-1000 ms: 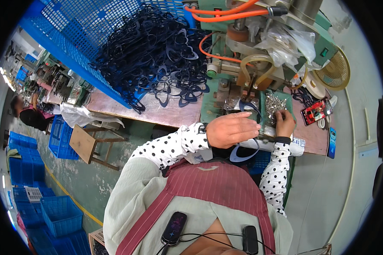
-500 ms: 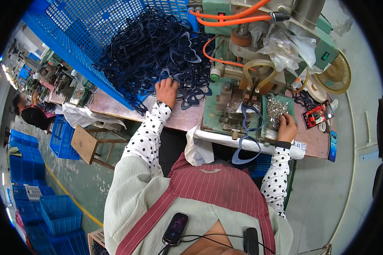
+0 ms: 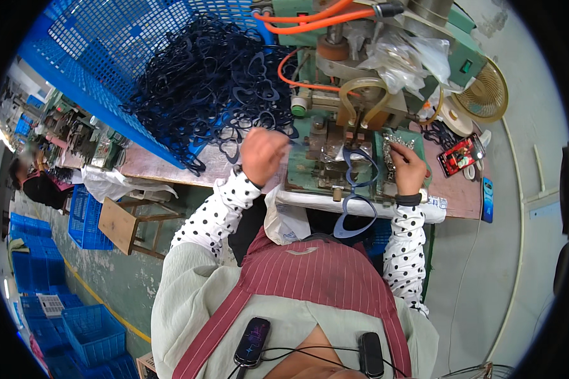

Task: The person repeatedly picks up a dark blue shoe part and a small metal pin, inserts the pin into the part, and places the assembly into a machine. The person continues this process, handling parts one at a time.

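The blue crate (image 3: 95, 69), tipped on the bench at 11 o'clock, holds a tangled pile of dark blue frames (image 3: 208, 88) that spills out over its low edge toward the green machine (image 3: 335, 145). A small tray (image 3: 395, 148) on the machine at 2 o'clock holds tiny silvery parts.

The left hand (image 3: 262, 155), just above centre, is curled with its back to the camera at the pile's near edge; it seems to pinch something thin and dark, but the fingers are hidden, so I cannot tell what it grips. The right hand (image 3: 409, 169), at 3 o'clock from the left hand, rests on the tray with fingertips pressed together over the silvery parts; whether they pinch one is too small to tell.

A single frame (image 3: 355, 196) hangs at the machine's front edge between the hands, its long axis running 12 to 6, lower loop pointing to 6 over the white bar (image 3: 310, 201).
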Tool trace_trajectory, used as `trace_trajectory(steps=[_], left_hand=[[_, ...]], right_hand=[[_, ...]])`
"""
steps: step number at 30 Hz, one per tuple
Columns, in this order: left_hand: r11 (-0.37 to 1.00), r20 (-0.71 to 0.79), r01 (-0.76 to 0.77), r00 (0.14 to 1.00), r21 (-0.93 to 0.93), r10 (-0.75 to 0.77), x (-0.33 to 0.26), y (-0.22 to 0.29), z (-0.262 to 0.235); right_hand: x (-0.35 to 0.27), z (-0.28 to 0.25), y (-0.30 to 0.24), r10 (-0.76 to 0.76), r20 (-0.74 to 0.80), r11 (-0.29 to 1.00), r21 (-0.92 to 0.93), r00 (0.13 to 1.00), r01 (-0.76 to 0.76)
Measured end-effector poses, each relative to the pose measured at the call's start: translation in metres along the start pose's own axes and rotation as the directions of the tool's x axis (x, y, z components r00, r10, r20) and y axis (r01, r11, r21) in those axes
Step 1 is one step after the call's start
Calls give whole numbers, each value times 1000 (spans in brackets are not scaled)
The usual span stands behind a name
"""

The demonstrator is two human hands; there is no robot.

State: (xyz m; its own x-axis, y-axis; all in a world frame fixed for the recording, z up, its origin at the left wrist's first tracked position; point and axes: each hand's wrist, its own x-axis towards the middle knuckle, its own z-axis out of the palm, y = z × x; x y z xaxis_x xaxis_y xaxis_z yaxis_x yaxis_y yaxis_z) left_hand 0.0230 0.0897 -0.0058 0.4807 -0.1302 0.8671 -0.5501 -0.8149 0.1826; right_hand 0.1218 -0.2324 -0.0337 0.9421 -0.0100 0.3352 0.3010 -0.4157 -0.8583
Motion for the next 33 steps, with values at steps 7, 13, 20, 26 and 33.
trace_trajectory(steps=[7,13,20,26,33], left_hand=[[931,26,-328,941,-162,336,34,77,30],[863,26,-358,920,-356,392,33,84,43],[756,9,-481,841,-444,540,35,89,31],[721,68,-433,832,-541,551,40,84,46],[667,126,-325,836,-670,534,32,70,62]], right_hand=[[-22,13,-96,1,224,917,388,975,-90],[-24,24,-95,64,232,926,348,971,-144],[-14,37,-101,36,198,901,417,979,-118],[-8,25,-78,-15,96,920,390,995,-24],[6,-25,68,13,-88,951,-306,996,-40]])
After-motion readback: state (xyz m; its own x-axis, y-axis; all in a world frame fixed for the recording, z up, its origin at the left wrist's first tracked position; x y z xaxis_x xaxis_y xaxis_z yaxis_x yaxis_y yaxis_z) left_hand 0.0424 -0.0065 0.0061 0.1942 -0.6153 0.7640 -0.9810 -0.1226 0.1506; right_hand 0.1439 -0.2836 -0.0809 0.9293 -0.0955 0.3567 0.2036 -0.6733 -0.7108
